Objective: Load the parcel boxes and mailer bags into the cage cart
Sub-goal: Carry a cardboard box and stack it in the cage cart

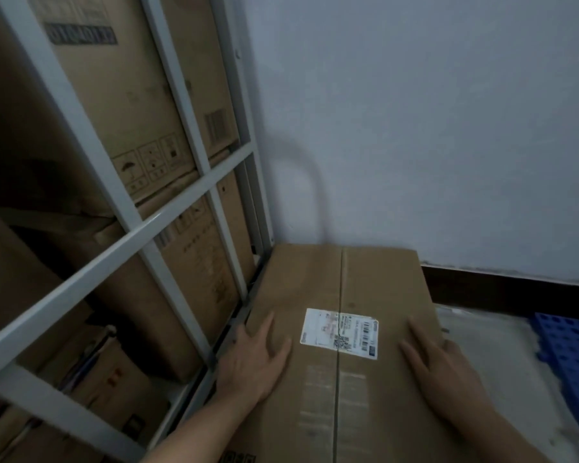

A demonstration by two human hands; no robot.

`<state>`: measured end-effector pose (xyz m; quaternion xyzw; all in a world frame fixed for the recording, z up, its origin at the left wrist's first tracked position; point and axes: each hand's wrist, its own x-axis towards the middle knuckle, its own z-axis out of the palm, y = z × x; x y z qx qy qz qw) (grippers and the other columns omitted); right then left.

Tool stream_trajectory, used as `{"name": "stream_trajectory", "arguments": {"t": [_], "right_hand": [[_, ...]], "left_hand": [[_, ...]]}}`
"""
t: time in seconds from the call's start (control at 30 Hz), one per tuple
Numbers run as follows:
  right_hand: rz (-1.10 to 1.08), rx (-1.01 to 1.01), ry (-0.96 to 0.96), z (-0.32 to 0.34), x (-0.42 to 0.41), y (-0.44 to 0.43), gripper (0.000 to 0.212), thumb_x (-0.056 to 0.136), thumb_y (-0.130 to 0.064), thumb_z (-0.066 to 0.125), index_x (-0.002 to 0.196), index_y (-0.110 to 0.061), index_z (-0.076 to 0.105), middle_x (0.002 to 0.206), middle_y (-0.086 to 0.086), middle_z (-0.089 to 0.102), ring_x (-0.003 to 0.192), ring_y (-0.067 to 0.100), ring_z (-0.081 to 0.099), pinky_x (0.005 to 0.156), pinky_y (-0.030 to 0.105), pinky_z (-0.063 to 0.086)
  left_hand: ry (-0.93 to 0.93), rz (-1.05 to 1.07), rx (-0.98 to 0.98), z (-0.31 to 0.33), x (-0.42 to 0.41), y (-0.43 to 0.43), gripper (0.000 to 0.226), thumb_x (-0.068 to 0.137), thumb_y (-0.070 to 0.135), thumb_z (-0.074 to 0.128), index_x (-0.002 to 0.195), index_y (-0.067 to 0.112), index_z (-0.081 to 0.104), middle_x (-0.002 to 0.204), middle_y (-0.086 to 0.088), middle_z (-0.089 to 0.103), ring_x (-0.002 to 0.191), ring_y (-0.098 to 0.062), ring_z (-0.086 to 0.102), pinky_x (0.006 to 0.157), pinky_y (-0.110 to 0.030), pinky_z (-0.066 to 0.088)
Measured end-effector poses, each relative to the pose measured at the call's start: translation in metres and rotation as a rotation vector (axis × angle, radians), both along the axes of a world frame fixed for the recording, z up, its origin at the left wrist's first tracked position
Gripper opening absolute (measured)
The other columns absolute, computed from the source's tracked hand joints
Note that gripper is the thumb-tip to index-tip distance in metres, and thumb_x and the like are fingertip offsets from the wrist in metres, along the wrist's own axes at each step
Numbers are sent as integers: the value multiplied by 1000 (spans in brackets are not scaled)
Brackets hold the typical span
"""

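A large brown parcel box [348,282] with a taped seam and a white shipping label [340,333] lies flat in front of me, its far end near the wall. My left hand [253,359] rests on its top near the left edge, fingers spread and straight. My right hand [440,365] lies flat on the top near the right edge. The grey metal cage cart [141,228] stands to the left, its barred side facing me. Several tall cardboard boxes [121,105] are stacked inside it.
A pale wall [432,128] with a dark skirting board [515,292] closes the space ahead. A blue plastic pallet [572,355] lies on the floor at the right edge. Smaller boxes [114,389] sit low in the cart.
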<state>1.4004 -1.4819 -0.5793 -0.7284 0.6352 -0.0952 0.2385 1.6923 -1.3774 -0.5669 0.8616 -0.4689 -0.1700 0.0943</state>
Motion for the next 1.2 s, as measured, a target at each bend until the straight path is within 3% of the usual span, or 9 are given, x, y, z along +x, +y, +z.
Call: {"name": "stream_trajectory", "arguments": {"t": [0.27, 0.47, 0.57, 0.77, 1.0, 1.2], "right_hand": [[30, 32, 15, 1, -5, 3, 82, 80, -86, 34, 153, -54, 16, 132, 7, 57, 118, 23, 58, 94, 34, 46], [38, 71, -45, 8, -22, 28, 85, 79, -86, 41, 153, -56, 13, 123, 7, 55, 114, 22, 57, 94, 31, 46], [13, 104, -102, 15, -38, 49, 89, 75, -85, 49, 152, -55, 17, 129, 5, 54, 121, 22, 55, 99, 31, 44], [-31, 110, -183, 43, -61, 68, 98, 68, -87, 55, 153, -48, 27, 145, 2, 55, 128, 22, 55, 105, 34, 44], [-46, 64, -221, 129, -69, 66, 91, 73, -81, 61, 152, -49, 29, 150, 1, 49, 132, 23, 51, 106, 35, 43], [-50, 18, -235, 234, -79, 61, 108, 61, -91, 60, 154, -45, 30, 155, -7, 43, 141, 20, 43, 113, 37, 38]], "left_hand": [[75, 30, -24, 5, 3, 3, 76, 90, 75, 39, 155, 53, 9, 156, -5, 36, 137, -26, 43, 104, -34, 39], [155, 68, -8, 1, -10, 25, 92, 73, 93, 24, 155, 52, 14, 154, -4, 40, 135, -28, 45, 109, -40, 40], [138, 54, 2, 11, -27, 42, 86, 80, 88, 30, 155, 49, 17, 149, -7, 41, 132, -30, 47, 108, -37, 40], [-33, -118, 55, 75, -46, 30, 87, 84, 86, 32, 158, 44, 11, 158, -15, 27, 138, -35, 41, 108, -39, 38], [-147, -169, 1, 170, -60, 29, 93, 76, 92, 33, 155, 44, 21, 146, -18, 43, 121, -36, 57, 92, -35, 47], [-189, -123, -56, 262, -75, 27, 96, 70, 95, 33, 151, 46, 26, 141, -19, 44, 116, -36, 60, 88, -37, 48]]}}
